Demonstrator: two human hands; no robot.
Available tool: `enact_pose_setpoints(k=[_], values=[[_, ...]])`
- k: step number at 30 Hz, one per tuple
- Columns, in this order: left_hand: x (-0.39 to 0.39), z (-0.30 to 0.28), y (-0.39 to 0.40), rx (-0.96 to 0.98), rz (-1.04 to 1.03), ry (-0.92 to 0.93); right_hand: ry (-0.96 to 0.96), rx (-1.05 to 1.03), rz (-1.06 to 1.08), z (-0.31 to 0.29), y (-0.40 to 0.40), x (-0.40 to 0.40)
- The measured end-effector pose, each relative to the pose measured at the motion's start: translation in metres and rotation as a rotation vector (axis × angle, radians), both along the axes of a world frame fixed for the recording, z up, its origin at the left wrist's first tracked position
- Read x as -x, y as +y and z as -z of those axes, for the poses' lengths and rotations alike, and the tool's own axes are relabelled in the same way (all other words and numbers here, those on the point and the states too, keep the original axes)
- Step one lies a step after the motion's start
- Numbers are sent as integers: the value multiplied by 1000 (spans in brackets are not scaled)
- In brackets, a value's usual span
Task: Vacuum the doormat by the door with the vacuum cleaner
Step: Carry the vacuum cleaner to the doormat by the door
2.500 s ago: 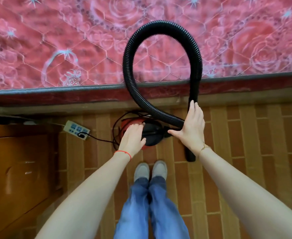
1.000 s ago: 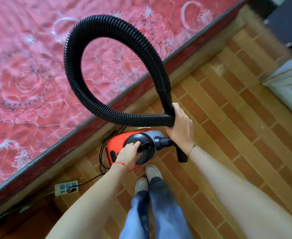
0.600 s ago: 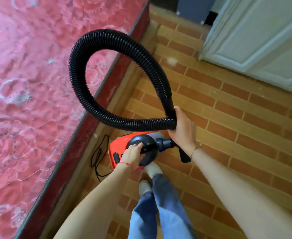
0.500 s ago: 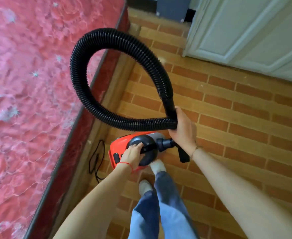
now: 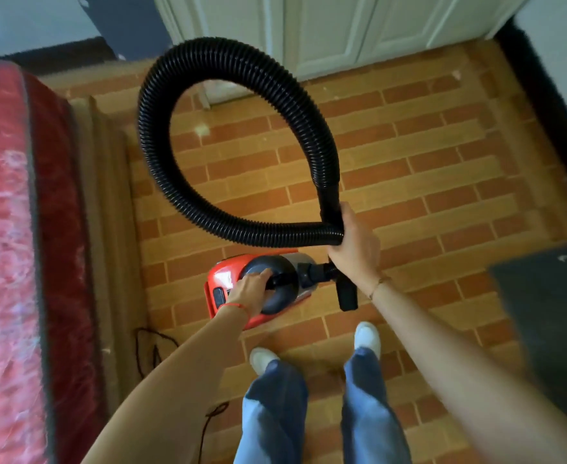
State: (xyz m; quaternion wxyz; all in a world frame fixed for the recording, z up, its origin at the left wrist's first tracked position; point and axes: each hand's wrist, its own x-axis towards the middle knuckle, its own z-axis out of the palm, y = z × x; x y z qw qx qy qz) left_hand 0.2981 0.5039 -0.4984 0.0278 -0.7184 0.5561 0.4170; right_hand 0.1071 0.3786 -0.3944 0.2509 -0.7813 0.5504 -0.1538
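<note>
A small red and black vacuum cleaner (image 5: 228, 279) hangs above the brick-pattern floor, carried by its black top handle. My left hand (image 5: 250, 291) grips that handle. Its ribbed black hose (image 5: 161, 182) curls up in a big loop in front of me. My right hand (image 5: 352, 244) grips the hose where the loop crosses itself, just above the black nozzle (image 5: 347, 294) that points down. No doormat shows clearly; a dark flat thing (image 5: 550, 329) lies at the right edge, blurred.
A bed with a red patterned mattress (image 5: 4, 246) runs along the left. A white panelled door (image 5: 342, 28) stands ahead. The vacuum's black cord (image 5: 148, 343) trails on the floor by the bed. My feet (image 5: 312, 349) are below the vacuum.
I have turned right, away from the bed and toward the white door, carrying the vacuum along. The bed slid to the left edge. Both hands keep the same grips.
</note>
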Motion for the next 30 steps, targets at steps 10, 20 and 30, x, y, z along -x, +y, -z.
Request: enact_pose_setpoints(k=[10,20,30], values=[[166,-8,-87,66,296,-25,-55,36,273,2,-29,206],[335,-8,-177,56,447,-71,-64,26,393,-9,-87,394],[438,27,-268,56,539,-103,-95,1,454,26,-167,495]])
